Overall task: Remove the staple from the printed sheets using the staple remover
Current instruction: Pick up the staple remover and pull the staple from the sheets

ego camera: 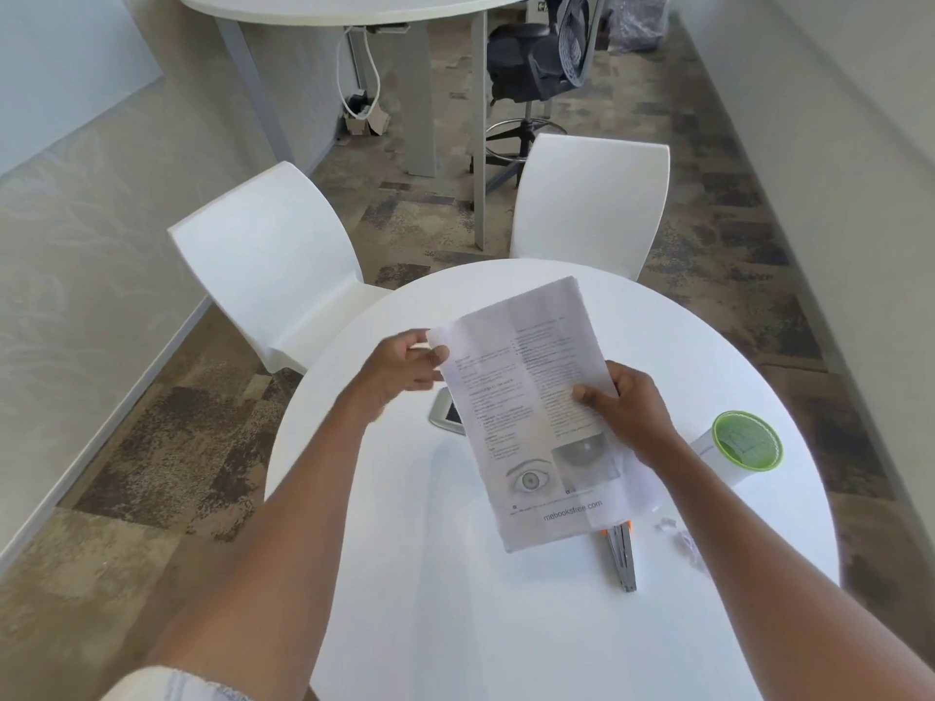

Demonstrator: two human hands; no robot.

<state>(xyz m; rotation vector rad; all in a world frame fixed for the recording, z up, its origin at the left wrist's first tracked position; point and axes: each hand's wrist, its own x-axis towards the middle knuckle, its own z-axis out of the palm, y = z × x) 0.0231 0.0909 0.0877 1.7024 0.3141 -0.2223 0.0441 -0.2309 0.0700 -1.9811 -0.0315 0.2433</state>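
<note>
while the sheets (531, 412) are held up off the table (455, 624), right hand (632, 412) grips their right edge, thumb on the printed face. left hand (405, 369) pinches the top-left corner, likely where the staple sits; staple itself too small to see. metal tool (622, 554) lies on the table under the sheets' lower edge, probably the remover. judgement: lay sheets flat, pin the corner with the left, free the right for the tool.

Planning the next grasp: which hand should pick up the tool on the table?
Right, probably. The grey metal tool lies on the white round table below the right hand; the left hand pinches the printed sheets' far corner.
</note>
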